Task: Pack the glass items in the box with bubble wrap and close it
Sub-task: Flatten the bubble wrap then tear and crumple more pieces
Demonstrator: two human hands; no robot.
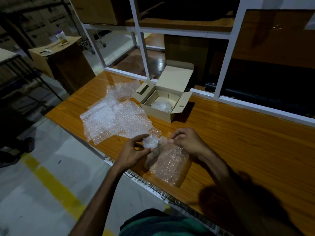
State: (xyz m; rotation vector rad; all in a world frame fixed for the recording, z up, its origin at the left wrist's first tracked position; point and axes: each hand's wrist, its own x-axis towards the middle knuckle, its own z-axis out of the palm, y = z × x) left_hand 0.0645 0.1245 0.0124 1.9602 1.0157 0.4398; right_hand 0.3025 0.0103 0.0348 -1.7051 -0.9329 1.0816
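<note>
A wooden desk (238, 142) is seen from above, from a camera worn on a person's head, in a dim storeroom. Near the front edge of the desk, a small glass item (150, 147) is held upright in the left hand (132, 153); the fingers and thumb are curled round its upper part. The item stands on the left edge of a sheet of bubble wrap (170, 166) spread flat at the front edge of the desk. The far corner of this sheet is pinched between the thumb and fingers of the right hand (185, 142), just beside the glass item.

Further back, toward the middle of the desk, a small cardboard box (163, 106) is set open, its lid (177, 77) raised toward the rear edge and its side flaps turned outward. Inside it a wrapped bundle (161, 106) in bubble wrap is lying on the bottom; what the bundle contains cannot be told.

To the left of the box, near the left edge of the desk, a loose pile of bubble wrap sheets (115, 114) is spread, overlapping one another.

Along the rear edge of the desk a white frame with glass panes (143, 53) is fixed. Beyond the left edge, a tall cardboard carton (68, 65) is seen on the floor, with a white bottle (60, 36) on top of it.
</note>
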